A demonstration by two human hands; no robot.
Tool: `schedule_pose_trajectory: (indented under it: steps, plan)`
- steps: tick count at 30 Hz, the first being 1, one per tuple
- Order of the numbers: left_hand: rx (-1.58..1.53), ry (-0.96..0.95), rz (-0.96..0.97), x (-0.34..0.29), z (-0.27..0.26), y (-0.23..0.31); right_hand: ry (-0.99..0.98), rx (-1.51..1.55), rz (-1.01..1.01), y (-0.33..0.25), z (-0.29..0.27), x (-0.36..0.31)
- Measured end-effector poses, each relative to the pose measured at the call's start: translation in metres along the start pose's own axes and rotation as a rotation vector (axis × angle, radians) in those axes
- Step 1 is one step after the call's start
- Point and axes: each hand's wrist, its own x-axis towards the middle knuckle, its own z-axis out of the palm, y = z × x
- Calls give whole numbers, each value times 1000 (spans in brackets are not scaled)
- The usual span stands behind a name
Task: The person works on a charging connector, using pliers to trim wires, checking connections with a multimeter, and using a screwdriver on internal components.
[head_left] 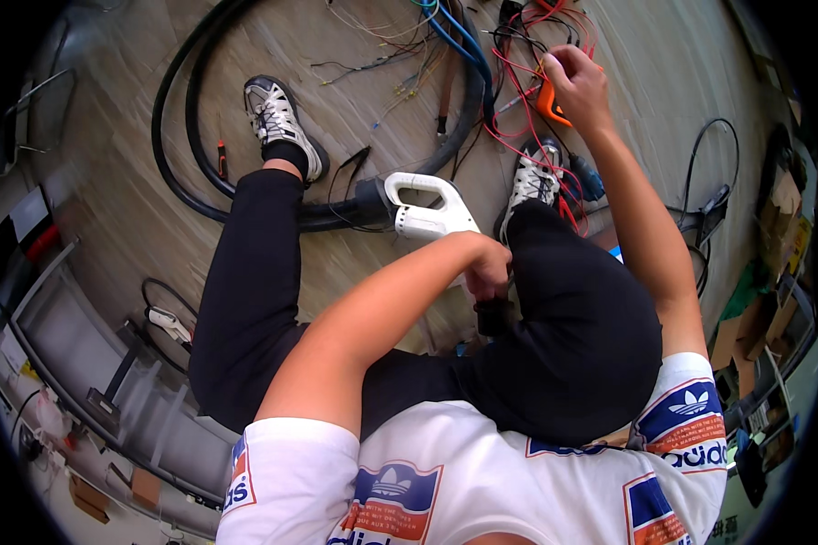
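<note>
A white electric-car charging gun (pixel 441 213) with a loop handle lies between my legs, a thick black cable joined to its far left end. My left hand (pixel 489 270) is closed around its near part; its fingertips are partly hidden, and a black round end (pixel 493 318) shows just below. Far right, my right hand (pixel 577 86) is closed with fingers curled, over an orange-cased multimeter (pixel 551 107). What those fingers pinch, if anything, is hidden. Thin red test leads (pixel 509 136) tangle around the meter and run down beside my right shoe.
The thick black cable (pixel 159 136) coils around my left shoe (pixel 277 118). An orange-and-black screwdriver (pixel 222 159) lies inside the coil. Loose thin wires (pixel 395 64) spread at the far middle. A dark blue tool (pixel 586 179) sits by my right shoe (pixel 536 173). Cardboard (pixel 745 336) stands at right.
</note>
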Motion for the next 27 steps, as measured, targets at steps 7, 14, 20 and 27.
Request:
schedule_pose_trajectory:
  steps: [7, 14, 20, 27]
  plan:
    - [-5, -101, 56, -3, -6, -10, -76, 186, -193, -71, 72, 27]
    - [208, -151, -1, -87, -47, 4, -516, 249, -299, -76, 122, -8]
    - [503, 518, 114, -247, -166, -24, -759, 79, -319, -42, 137, -7]
    - [74, 1193, 210, -316, -220, -85, -439, -54, -264, -69, 118, 95]
